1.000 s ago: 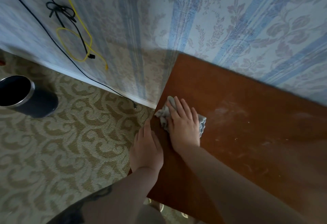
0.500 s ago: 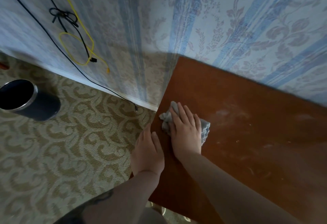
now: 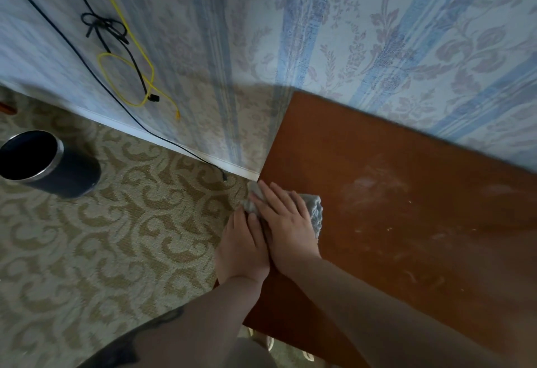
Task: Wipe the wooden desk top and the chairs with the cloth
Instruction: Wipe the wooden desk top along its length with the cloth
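From the head view, a dark round bin stands on the patterned carpet, well apart from the desk. Black and yellow cables hang on the wallpaper.

The right hand lies flat, fingers straight, pressing the grey cloth down at the left edge of the wooden desk top. The left hand rests just beside it at the edge, fingers straight, grasping nothing. To the right the desk top shows pale dusty smears.
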### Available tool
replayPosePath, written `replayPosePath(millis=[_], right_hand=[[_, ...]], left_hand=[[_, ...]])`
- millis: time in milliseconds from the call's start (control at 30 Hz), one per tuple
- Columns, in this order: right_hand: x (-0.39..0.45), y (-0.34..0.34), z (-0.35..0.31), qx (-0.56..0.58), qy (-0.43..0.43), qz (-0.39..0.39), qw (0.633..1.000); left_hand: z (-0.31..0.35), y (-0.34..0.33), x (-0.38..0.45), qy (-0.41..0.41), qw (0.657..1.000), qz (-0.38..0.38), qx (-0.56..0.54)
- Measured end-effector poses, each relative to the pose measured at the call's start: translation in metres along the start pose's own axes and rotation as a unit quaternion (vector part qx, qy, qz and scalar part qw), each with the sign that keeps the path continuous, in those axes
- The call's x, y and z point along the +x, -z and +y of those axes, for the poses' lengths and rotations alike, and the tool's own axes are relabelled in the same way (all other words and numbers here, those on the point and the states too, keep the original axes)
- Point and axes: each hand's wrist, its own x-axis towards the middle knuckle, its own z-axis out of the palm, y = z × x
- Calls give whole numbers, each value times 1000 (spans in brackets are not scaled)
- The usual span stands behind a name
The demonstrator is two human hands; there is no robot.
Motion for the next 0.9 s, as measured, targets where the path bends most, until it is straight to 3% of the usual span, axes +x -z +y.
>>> replayPosePath(millis=[67, 133, 200, 267, 333, 367, 433, 500, 567, 633, 767, 833, 900], right_hand=[[-7, 15, 26, -49, 127, -81, 987], [-2, 30, 54, -92, 200, -154, 963], [9, 33, 65, -87, 157, -138, 974], [13, 24, 44, -25, 33, -68, 997], [6, 7, 9, 29, -64, 11, 997], [-3, -1, -7, 39, -62, 18, 997], [-24, -8, -15, 0, 42, -13, 999], [-36, 0, 5, -47, 156, -80, 983], [-31, 7, 33, -109, 216, -107, 964], [-21, 10, 44, -115, 167, -84, 976], [-29, -6, -5, -11, -26, 32, 999], [-51, -14, -14, -21, 12, 27, 999], [-63, -3, 5, -73, 130, -41, 988]], left_hand=[[-1, 1, 1, 2, 999, 11, -35], [-3, 6, 3, 8, 993, 12, -115], [-7, 12, 7, 12, 979, -13, -201], [-10, 18, 13, 39, 956, -50, -286], [-11, 23, 17, 77, 924, -79, -366], [-11, 25, 19, 94, 910, -90, -393], [-13, 25, 21, 111, 901, -105, -406], [-21, 24, 20, 74, 920, -110, -369], [-30, 22, 14, 8, 949, -112, -295], [-38, 21, 3, -17, 967, -123, -223], [-48, 18, -19, -17, 997, -78, 13], [-52, 18, -24, -9, 997, -56, 51], [-53, 17, -24, -12, 997, -55, 49]])
